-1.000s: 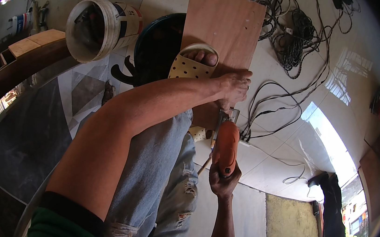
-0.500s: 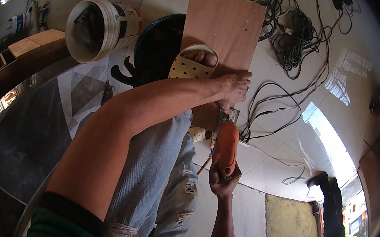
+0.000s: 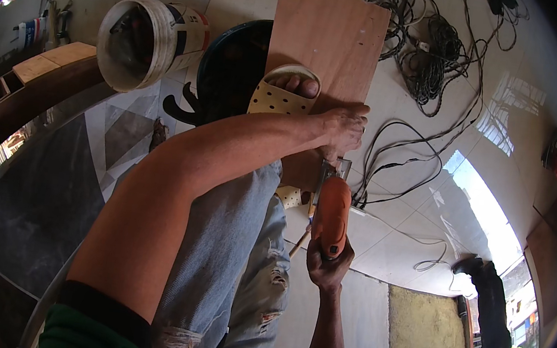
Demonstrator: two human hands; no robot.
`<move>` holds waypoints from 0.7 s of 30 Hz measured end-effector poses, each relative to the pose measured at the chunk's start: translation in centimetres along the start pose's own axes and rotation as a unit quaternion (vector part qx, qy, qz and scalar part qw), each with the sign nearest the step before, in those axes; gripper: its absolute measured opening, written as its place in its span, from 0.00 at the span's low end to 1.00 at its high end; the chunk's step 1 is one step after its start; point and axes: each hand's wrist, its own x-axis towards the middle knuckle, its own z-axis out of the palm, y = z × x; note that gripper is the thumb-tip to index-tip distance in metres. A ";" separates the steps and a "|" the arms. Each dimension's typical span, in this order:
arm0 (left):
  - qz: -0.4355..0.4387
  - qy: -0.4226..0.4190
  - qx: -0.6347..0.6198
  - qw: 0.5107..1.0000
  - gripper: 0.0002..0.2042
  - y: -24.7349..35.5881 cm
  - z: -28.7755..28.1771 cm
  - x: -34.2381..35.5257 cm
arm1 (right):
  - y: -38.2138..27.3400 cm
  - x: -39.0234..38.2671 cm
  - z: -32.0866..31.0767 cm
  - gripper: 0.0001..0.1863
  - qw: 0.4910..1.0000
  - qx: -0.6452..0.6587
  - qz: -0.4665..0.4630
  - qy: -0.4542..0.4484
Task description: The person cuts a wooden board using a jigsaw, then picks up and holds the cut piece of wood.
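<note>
A reddish-brown plywood board slants away from me, its near end beside my knees. My left hand grips the board's right edge, fingers wrapped over it. An orange jigsaw is held by my right hand, closed around its rear end. The jigsaw's metal base sits at the board's near right edge, just below my left hand; its blade is hidden. My foot in a cream slipper with dark dots presses on the board's left side.
Tangled black cables lie right of the board. A white bucket lies tipped at the far left, beside a dark round tub. Wooden pieces stand farther left. Another person's dark-trousered leg is at the right.
The other person's leg at the right has shifted slightly rightward. My hands, the jigsaw and the board stay almost exactly where they were.
</note>
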 end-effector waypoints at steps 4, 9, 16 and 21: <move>-0.005 0.017 -0.007 1.000 0.24 0.0 0.7 0.3 | 0.0 0.1 0.0 0.18 1.000 -0.004 -0.009 0.000; -0.005 0.041 -0.016 0.999 0.24 -0.2 1.4 0.3 | 0.0 0.1 -0.1 0.17 1.000 -0.012 -0.010 -0.006; -0.001 0.016 -0.003 1.000 0.25 -0.1 0.3 -0.1 | 0.2 0.1 0.0 0.17 1.000 -0.001 -0.003 -0.002; -0.004 -0.002 0.012 1.000 0.24 0.2 -0.5 -0.3 | 0.2 0.2 0.0 0.17 1.000 0.007 -0.001 -0.004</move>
